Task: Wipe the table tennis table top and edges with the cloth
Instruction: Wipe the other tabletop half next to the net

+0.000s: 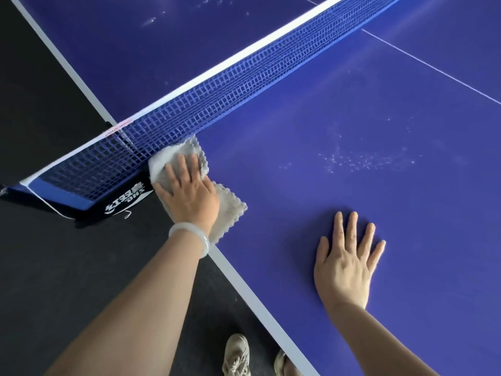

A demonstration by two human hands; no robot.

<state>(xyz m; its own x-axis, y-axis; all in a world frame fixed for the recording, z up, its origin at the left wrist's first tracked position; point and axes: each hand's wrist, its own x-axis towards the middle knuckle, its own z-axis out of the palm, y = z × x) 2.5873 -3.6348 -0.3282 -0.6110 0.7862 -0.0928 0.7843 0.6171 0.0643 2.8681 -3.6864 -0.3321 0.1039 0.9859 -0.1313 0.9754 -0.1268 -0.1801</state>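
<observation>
The pale grey microfibre cloth (229,208) is shown lying flat on the near-left corner of the blue table tennis table top (352,118), where the white side edge (244,278) meets the net (217,85). One scalloped corner of the cloth is tucked against the foot of the net, and its outer margin is laid over the edge line, so that top and edge can be covered in one pass.

The cloth is pressed down by the left hand (189,194), whose fingers (173,175) are held nearly straight and spread over it. Nothing is pinched or gripped; pressure appears to be spread across the palm to keep the cloth flat for wiping. A pale bangle (195,234) is worn on the left wrist.

The right hand (347,264) is placed palm down on the bare table top, well apart from the cloth, with its fingers extended and fanned. It is judged to serve as a brace while the body is leaned toward the corner.

White dusty specks (363,158) are seen between the right hand and the net, and further marks beyond the net, so much of the surface is judged to be not yet wiped. The black net bracket (119,204) is clamped just beside the cloth, over the dark floor (54,253). Beige shoes (235,354) are visible below the table edge.
</observation>
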